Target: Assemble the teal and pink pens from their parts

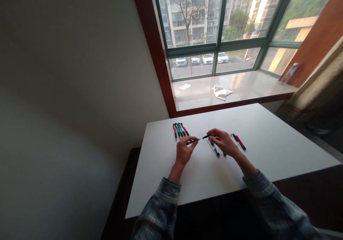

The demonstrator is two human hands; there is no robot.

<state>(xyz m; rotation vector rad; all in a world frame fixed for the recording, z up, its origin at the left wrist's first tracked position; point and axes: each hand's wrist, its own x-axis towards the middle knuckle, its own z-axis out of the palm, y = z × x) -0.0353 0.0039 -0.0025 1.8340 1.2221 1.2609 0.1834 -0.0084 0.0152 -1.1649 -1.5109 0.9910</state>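
Over the white table (155, 161), my left hand (183, 154) pinches a teal and black pen barrel (194, 141). A black pen part (206, 136) is in the fingertips of my right hand (225, 142), its end pointing at the barrel. Between the two pieces shows a thin, light-coloured link, too small to make out. Just beyond my left hand lies a row of several assembled pens (179, 129), red, teal and black. Beneath my right hand are clear and black pen parts (215, 150), partly hidden. Red and black barrel pieces (240, 142) lie to its right.
Behind the table runs a window sill (198, 99) with a crumpled white cloth or bag (222, 93), a paper slip (184, 86) and a clear bottle (289, 74). A wall (80, 90) stands to the left, and a curtain (313, 79) hangs at the right.
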